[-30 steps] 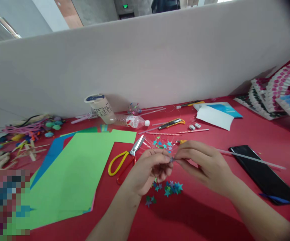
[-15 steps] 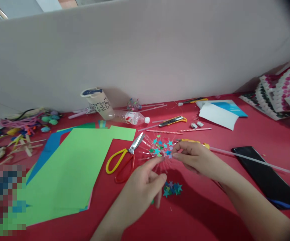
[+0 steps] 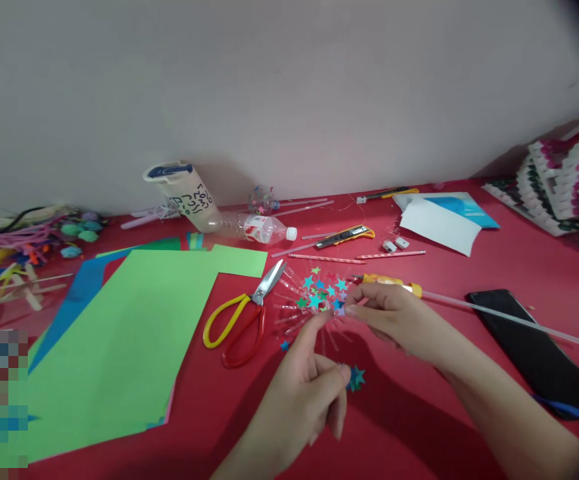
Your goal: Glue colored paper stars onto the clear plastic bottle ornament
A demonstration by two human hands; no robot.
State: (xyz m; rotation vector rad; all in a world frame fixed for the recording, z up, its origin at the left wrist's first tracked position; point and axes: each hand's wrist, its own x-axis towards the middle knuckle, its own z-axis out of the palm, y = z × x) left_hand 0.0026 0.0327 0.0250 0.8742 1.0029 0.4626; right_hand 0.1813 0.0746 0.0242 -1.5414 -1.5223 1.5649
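Observation:
A flower-like piece of clear plastic (image 3: 289, 288) with strips fanning outward lies in front of me, its middle covered with shiny star sequins (image 3: 314, 301) in blue, green and pink. My left hand (image 3: 309, 390) reaches in from below, index finger stretched to the sequins' near edge, thumb and other fingers bent. At the right edge of the plastic, my right hand (image 3: 389, 320) has thumb and fingers pinched together; what is between them is hidden. Loose star sequins (image 3: 356, 378) lie beside my left thumb, partly covered by it. One blue star (image 3: 284, 346) sits to the left.
Yellow-and-red scissors (image 3: 242, 320) lie left of the plastic, beside green paper sheets (image 3: 134, 340). Behind are a bottle (image 3: 264, 229), a cutter knife (image 3: 344, 237) and a cup (image 3: 189, 193). A yellow glue gun (image 3: 377, 280) with its stick and a black phone-like slab (image 3: 534, 347) are on the right.
My left hand has shifted right and slightly down, now covering part of the loose star pile and uncovering a blue star. My right hand stays nearly in place. The view has tilted slightly down.

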